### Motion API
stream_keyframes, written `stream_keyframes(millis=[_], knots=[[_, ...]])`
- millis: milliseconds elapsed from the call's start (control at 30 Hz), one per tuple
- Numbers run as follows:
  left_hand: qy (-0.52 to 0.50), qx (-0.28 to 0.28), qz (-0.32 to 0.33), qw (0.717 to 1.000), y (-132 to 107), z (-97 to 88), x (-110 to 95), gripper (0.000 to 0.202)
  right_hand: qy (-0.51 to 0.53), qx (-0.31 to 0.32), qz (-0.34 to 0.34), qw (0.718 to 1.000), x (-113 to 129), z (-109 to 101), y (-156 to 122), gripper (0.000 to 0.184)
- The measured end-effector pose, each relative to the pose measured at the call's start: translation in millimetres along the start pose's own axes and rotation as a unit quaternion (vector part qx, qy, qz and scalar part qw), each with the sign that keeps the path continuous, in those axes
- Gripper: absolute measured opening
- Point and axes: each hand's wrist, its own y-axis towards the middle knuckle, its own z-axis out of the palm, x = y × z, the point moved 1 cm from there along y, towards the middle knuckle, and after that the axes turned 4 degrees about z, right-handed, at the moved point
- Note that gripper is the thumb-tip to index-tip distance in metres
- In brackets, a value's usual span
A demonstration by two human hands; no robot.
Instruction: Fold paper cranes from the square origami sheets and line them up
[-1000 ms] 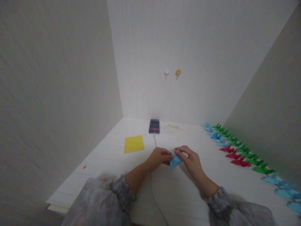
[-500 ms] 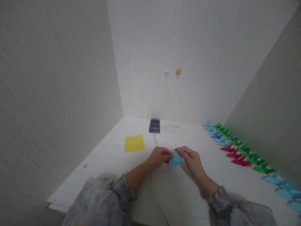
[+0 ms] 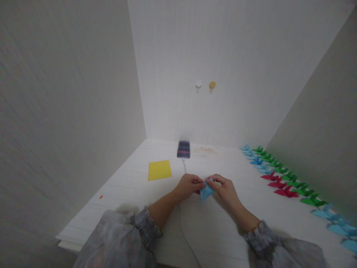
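Between my two hands is a small piece of light blue origami paper [image 3: 205, 193], folded into a pointed, kite-like shape. My left hand [image 3: 190, 186] pinches its left side between thumb and fingers. With thumb and index finger, my right hand [image 3: 224, 188] grips the upper right edge, and the two hands' fingertips nearly meet there. The paper's lower point hangs free above the white table [image 3: 223, 238]. Fingers cover its upper part. A white cable [image 3: 182, 227] runs beneath my left wrist.
Yellow square paper [image 3: 160, 170] lies left of my hands. A phone [image 3: 183, 149], plugged into the cable, stands near the back wall. Rows of folded paper cranes [image 3: 286, 191] in green, blue and red line the right side. A small orange scrap [image 3: 101, 197] lies far left. Two hooks [image 3: 212, 85] are on the wall.
My right hand's fingertips have shifted left along the top of the blue paper, closer to my left hand, folding its upper right part inward. My left hand has barely moved.
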Motion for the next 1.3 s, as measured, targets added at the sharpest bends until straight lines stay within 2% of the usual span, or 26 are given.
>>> stream_keyframes(millis=[200, 667, 967, 1133, 1300], knots=[[0.003, 0.014, -0.006, 1.000, -0.9, 0.3, 0.9, 0.032, 0.006, -0.006, -0.014, 1.000, 2.0, -2.2, -0.6, 0.020], [0.026, 0.015, 0.007, 1.000, -0.6, 1.4, -0.3, 0.027, 0.013, -0.019, 0.029, 0.999, 1.5, -2.9, -1.8, 0.025], [0.011, 0.010, 0.010, 1.000, -0.3, 1.5, 1.6, 0.026, 0.016, -0.027, 0.023, 0.999, 0.8, -0.3, -2.8, 0.031], [0.011, 0.001, 0.005, 1.000, 0.1, 0.3, 1.4, 0.029, 0.006, 0.014, 0.016, 1.000, 3.3, 2.2, -1.6, 0.024], [0.006, 0.015, 0.009, 1.000, -0.9, 0.6, -1.2, 0.029, -0.001, 0.046, 0.019, 0.999, -2.3, 3.8, -0.9, 0.022]])
